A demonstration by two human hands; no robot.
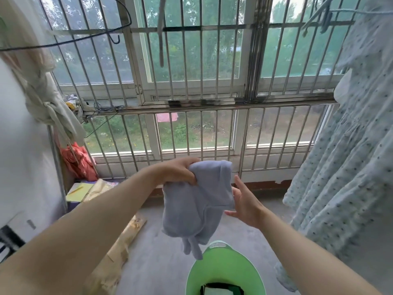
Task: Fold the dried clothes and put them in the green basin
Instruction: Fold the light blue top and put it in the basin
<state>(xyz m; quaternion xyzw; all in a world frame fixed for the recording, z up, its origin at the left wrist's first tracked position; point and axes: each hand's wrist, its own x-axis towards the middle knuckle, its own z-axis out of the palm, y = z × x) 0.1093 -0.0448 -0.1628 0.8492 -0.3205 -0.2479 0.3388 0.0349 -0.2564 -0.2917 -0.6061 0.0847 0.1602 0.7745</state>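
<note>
- Biggest leftover first: the spotted pale dress hangs at the right, not folded yet, so we'd say the job is somewhere in the middle, not near the end.
- The lavender garment is the piece in hand. It's up in the air in front of us, right above the green basin, bunched and doubled over but not a tidy fold, with a loose end dangling toward the rim.
- The green basin sits on the floor at the bottom of the view and already has something folded in it, light with dark edges. We can't tell what it is.
- Left grip: fingers curled round the top of the lavender garment, carrying its weight.
- Right grip: fingers straight and spread at the garment's right edge, not clamped on anything. We'd guess it's about to flatten or flip that side.
- Room: a big barred window fills the far side, with trees and grass outside.
- No worktop here, just a bare grey concrete floor.
- A crumpled yellowish sheet lies on the floor at the left.
- A pale knotted cloth hangs by the left wall, with a red bundle below it.
- A thin wire hanger hangs up top at the left.
</note>
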